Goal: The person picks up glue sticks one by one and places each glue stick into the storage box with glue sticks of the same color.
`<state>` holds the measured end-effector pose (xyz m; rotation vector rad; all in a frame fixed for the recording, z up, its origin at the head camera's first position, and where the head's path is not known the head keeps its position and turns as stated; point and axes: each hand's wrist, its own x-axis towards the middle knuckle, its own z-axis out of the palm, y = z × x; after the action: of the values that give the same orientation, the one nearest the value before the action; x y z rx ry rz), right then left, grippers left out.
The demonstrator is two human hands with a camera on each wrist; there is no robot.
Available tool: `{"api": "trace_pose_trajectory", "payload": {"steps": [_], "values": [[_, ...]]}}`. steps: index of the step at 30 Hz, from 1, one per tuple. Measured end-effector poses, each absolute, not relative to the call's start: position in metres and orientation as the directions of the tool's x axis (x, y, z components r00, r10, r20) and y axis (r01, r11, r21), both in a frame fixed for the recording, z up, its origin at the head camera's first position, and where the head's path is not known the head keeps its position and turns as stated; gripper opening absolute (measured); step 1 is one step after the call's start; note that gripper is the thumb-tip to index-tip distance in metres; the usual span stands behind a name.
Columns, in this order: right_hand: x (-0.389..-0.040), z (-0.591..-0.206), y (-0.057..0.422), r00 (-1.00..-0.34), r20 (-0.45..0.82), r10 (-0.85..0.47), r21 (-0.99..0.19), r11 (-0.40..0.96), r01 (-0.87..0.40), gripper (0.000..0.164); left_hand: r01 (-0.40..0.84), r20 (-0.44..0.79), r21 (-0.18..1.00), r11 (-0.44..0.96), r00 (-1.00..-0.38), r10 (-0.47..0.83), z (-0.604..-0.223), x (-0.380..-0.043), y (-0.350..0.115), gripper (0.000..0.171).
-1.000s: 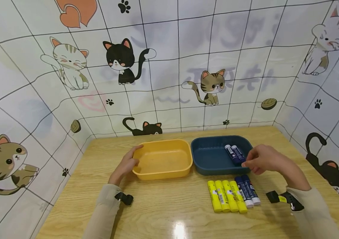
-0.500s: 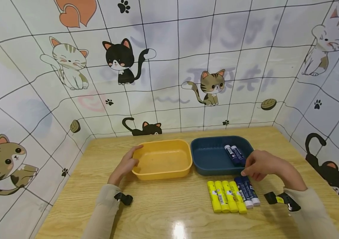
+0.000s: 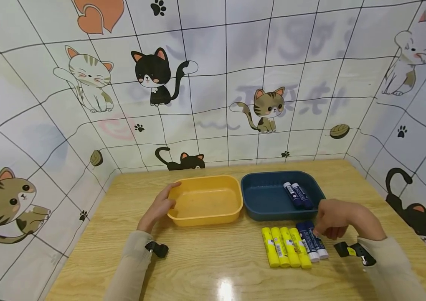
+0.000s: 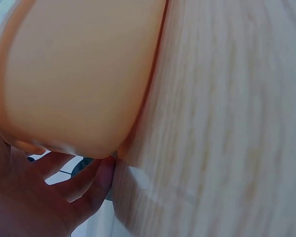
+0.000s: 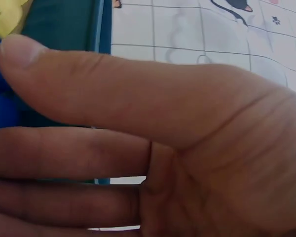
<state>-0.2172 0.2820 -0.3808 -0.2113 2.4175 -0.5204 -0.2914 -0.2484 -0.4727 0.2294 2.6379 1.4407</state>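
Observation:
My left hand (image 3: 157, 209) holds the left end of the yellow tray (image 3: 205, 198); in the left wrist view its fingers (image 4: 91, 190) lie against the tray's outer side. In front of the dark blue tray (image 3: 265, 198), my right hand (image 3: 338, 215) hovers with its fingertips right at the rightmost of two blue glue sticks (image 3: 311, 240) with white caps. Its thumb (image 5: 89, 89) reaches out straight toward them in the right wrist view, and nothing shows within the hand. Two more blue glue sticks (image 3: 301, 196) lie inside the dark blue tray.
Several yellow glue sticks (image 3: 280, 246) lie in a row just left of the blue pair on the wooden table (image 3: 198, 259). The trays stand side by side. A cat-patterned wall covering (image 3: 213, 100) encloses the table at the back and both sides.
My right hand has moved from the dark blue tray's front right rim down toward me, to the blue glue sticks on the table. The left hand stays on the yellow tray.

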Motion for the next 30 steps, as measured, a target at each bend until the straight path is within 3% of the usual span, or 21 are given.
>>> {"api": "trace_pose_trajectory", "payload": {"steps": [18, 26, 30], "values": [[-0.222, -0.404, 0.288, -0.738, -0.642, -0.210, -0.372, 0.926, 0.060, 0.028, 0.070, -0.035, 0.831, 0.552, -0.984, 0.177, -0.472, -0.292, -0.249, 0.079], [-0.221, -0.400, 0.295, -0.731, -0.642, -0.229, -0.404, 0.912, 0.070, 0.020, 0.078, -0.029, 0.830, 0.553, -0.983, 0.182, -0.472, -0.293, -0.248, 0.080], [-0.220, -0.398, 0.301, -0.735, -0.636, -0.236, -0.420, 0.905, 0.072, 0.007, 0.075, -0.029, 0.832, 0.549, -0.984, 0.178, -0.471, -0.292, -0.247, 0.080]]}}
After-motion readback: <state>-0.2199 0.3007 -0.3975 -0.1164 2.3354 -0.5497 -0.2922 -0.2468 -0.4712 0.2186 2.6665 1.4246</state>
